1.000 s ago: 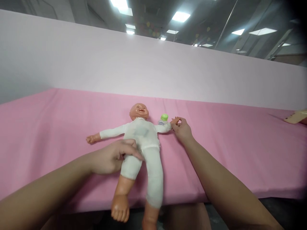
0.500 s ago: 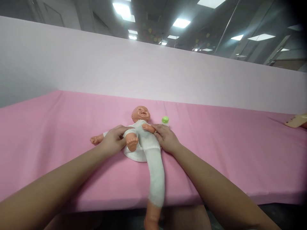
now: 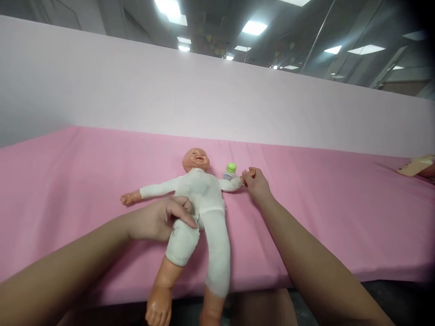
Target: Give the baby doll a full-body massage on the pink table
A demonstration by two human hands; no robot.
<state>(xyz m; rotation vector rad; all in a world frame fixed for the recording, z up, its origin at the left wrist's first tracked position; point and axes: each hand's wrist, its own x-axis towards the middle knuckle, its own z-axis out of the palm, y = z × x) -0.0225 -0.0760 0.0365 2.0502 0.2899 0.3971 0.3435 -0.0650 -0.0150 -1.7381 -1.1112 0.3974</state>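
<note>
A: Position of the doll (image 3: 205,192)?

B: On its back on the pink bench (image 3: 312,203), head toward the white wall (image 3: 217,99), legs toward the wearer. In this view both lower legs cross the near edge.

A: Left hand (image 3: 152,222)?

B: Fingers grasping the doll's thigh on the view's left, index finger laid along the front of the white cloth. That knee is slightly bent.

A: Right hand (image 3: 257,185)?

B: Fingers pinching the doll's small hand on the view's right, arm out sideways. The other arm lies outstretched, untouched.

A: Anything near?

B: Bottle (image 3: 231,171), green cap, just behind the held arm, its lower part hidden. Far right, well apart: a pale foot-shaped piece (image 3: 413,166), cut by the frame.
</note>
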